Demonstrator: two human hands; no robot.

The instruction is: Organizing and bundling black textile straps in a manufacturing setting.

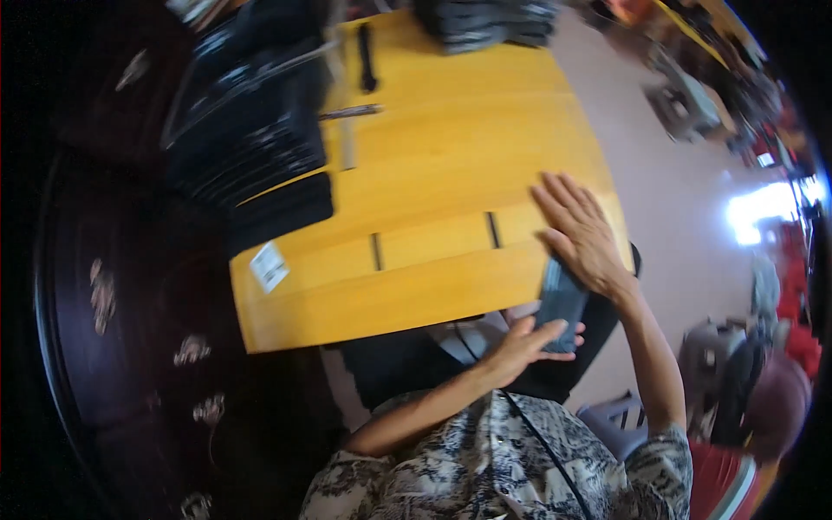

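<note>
My left hand (pixel 524 348) is closed on the lower end of a flat, dark grey rectangular bundle (pixel 562 303), thumb on top and fingers under it. The bundle is held over my lap at the table's near right edge; blur hides what exactly it is. My right hand (pixel 582 236) lies flat with fingers stretched out, its palm edge over the bundle's upper end. Close to the hands, two short black strips (pixel 493 230) lie apart on the yellow table (pixel 433 165).
On the table's left is a stack of black flat pieces (pixel 251 147), with a white label (pixel 269 266) nearby. Farther back lie a dark strap-like thing (pixel 367 56), a slim tool (pixel 351 111) and dark folded goods (pixel 494 24). Dark carved furniture (pixel 113 303) stands left; stools (pixel 615 420) stand right.
</note>
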